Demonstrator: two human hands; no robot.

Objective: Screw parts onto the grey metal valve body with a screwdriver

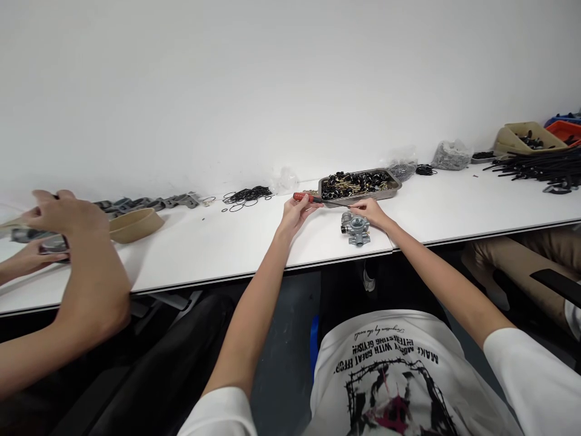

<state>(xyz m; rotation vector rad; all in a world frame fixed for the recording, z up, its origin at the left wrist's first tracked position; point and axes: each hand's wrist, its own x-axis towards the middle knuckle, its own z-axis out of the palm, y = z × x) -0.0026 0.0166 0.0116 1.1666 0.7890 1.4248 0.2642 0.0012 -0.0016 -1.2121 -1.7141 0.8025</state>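
1. Head view: left hand [297,212] is closed on the red handle of a screwdriver [313,198].
2. Right hand [370,212] pinches near the screwdriver's tip, fingers together.
3. Grey metal housing [355,228] lies on the tabletop [227,248] just below the right hand, untouched.
4. Parts tray [361,183] sits just beyond both hands.
5. Judgement: tool readied, work on the housing not begun.

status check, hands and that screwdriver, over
Left hand grips screwdriver handle. Right hand at its tip, above metal part. Tray just behind.
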